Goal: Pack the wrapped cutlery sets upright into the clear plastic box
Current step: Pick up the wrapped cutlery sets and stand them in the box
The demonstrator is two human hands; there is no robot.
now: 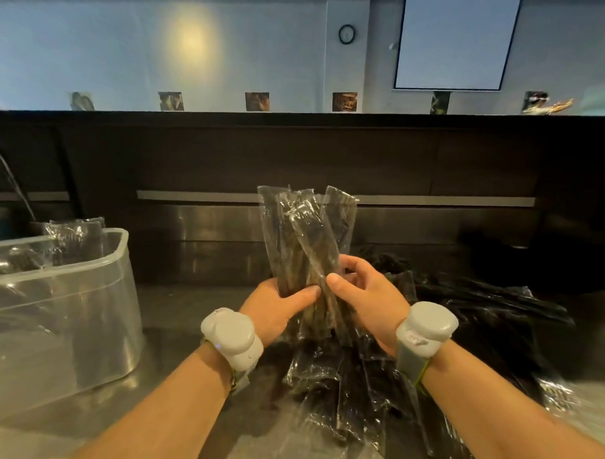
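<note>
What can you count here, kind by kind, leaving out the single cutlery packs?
clear plastic box: 1
cutlery bundle, gripped in both hands: 1
hands: 2 (left hand, right hand)
wrist bands: 2
wall clock: 1
wall pictures: 6
screen: 1
Total: 14

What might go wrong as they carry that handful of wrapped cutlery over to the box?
The bundle fans out at the top and its wrappers look slick, so a set could slip from the left hand or right hand. The box already holds upright sets near its far wall; pushing more in might tip them.
</note>
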